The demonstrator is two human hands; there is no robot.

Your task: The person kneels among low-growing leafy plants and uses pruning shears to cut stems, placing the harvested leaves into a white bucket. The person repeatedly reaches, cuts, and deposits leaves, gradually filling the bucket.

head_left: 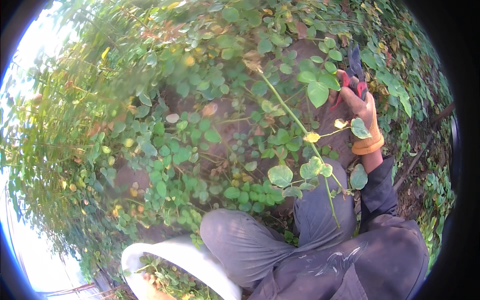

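Observation:
My right hand (pixel 361 107), in an orange-cuffed glove, grips pruning shears (pixel 354 82) with red handles and dark blades, pointing up and away among the leaves at the right. Just left of it, a long green stem (pixel 287 107) with a few leaves slants from the bushes down across my knee. Its upper end is brown and dry. At the lower left stands a white bucket (pixel 192 260) holding cut leafy stems (pixel 172 275). What seems to be my left hand (pixel 156 290) shows partly at the bucket's near side; its fingers are not clear.
Dense leafy bushes (pixel 200 125) fill the left and far side, some leaves yellowed. Brown soil (pixel 332 117) shows between them. My bent knees (pixel 240 235) in grey trousers are close to the plants. A dark branch (pixel 415 155) lies at the right.

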